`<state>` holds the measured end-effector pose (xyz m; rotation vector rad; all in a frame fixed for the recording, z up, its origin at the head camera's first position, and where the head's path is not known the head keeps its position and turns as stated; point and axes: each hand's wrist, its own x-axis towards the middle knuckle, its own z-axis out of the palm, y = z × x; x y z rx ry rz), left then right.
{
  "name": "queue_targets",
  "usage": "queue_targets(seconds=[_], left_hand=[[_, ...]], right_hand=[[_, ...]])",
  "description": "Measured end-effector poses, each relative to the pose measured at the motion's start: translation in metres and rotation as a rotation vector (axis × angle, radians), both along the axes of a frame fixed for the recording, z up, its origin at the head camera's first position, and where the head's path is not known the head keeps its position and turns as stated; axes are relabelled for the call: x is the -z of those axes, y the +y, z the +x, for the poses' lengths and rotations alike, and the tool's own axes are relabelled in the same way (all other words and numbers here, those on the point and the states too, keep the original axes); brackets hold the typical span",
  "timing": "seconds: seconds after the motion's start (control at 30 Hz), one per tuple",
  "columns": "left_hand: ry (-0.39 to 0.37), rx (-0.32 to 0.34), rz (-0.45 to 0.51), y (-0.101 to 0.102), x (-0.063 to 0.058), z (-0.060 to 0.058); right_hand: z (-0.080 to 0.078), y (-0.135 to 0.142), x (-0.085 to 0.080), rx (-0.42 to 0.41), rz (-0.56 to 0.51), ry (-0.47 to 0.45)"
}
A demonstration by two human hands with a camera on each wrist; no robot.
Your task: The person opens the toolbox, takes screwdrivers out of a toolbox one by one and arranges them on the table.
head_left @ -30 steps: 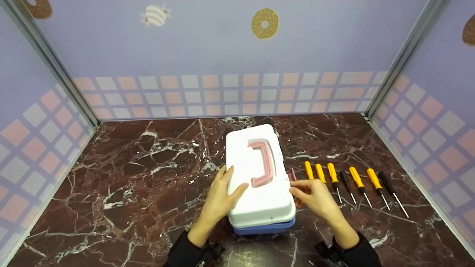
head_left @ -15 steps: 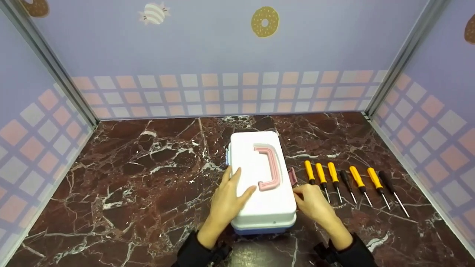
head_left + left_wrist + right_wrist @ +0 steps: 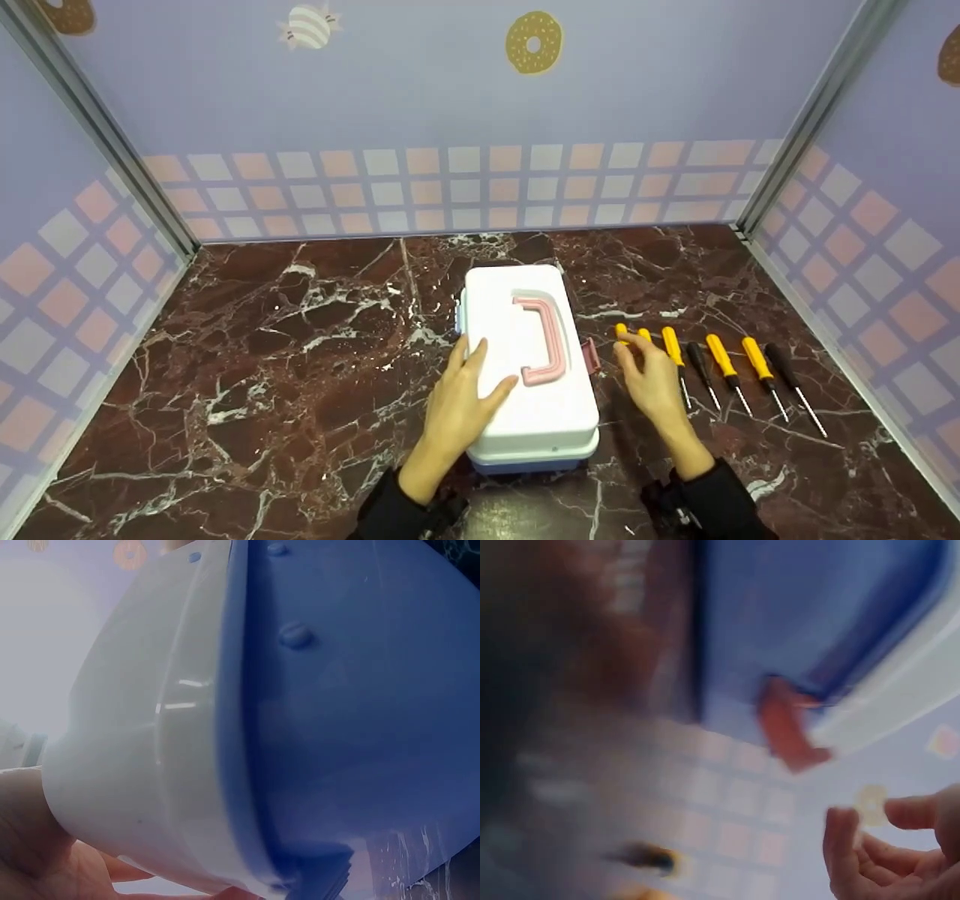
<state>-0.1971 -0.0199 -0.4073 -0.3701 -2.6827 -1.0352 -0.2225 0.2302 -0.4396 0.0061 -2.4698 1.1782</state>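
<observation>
A toolbox with a white lid (image 3: 517,420), a blue base (image 3: 360,712) and a pink carrying handle (image 3: 555,341) stands lengthwise in the middle of the head view. My left hand (image 3: 459,405) rests along the lid's left side, thumb and fingers spread over the top. On the box's right side a pink latch (image 3: 591,356) sticks outward, swung away from the lid in the right wrist view too. Right of that latch my right hand (image 3: 651,379) is in the air, holding nothing, fingers loosely bent with a gap between thumb and fingertips.
Several screwdrivers with yellow or black handles lie in a row at the right, such as a yellow one (image 3: 721,358) and a black one (image 3: 780,367). My right hand partly covers the leftmost ones. A blue latch (image 3: 460,317) shows on the box's left side. Patterned walls enclose the marble table (image 3: 300,420).
The tilted lid has come down square on the base, its far end shifting right and nearer. My right hand has left the box's right side, moving rightward and away. My left hand stays on the lid.
</observation>
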Motion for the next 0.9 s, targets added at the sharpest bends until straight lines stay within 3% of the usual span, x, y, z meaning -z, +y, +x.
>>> queue_targets(seconds=[0.2,0.37,0.57,0.7,0.9], left_hand=[[0.009,0.0,-0.009,0.0,0.0,0.0],[0.005,-0.003,-0.011,0.0,0.0,0.0],[-0.004,-0.001,-0.009,0.0,0.0,0.0],[-0.01,-0.003,-0.012,0.0,-0.001,0.001],[-0.012,-0.008,-0.018,-0.001,-0.002,0.001]], right_hand=[[-0.011,0.004,0.016,-0.212,-0.498,-0.358],[-0.012,0.003,0.017,-0.357,-0.66,-0.503],[-0.016,-0.002,0.013,-0.343,-0.659,-0.534],[-0.02,-0.004,0.006,-0.378,-0.606,-0.527],[-0.022,-0.011,-0.004,-0.326,-0.354,-0.479]])
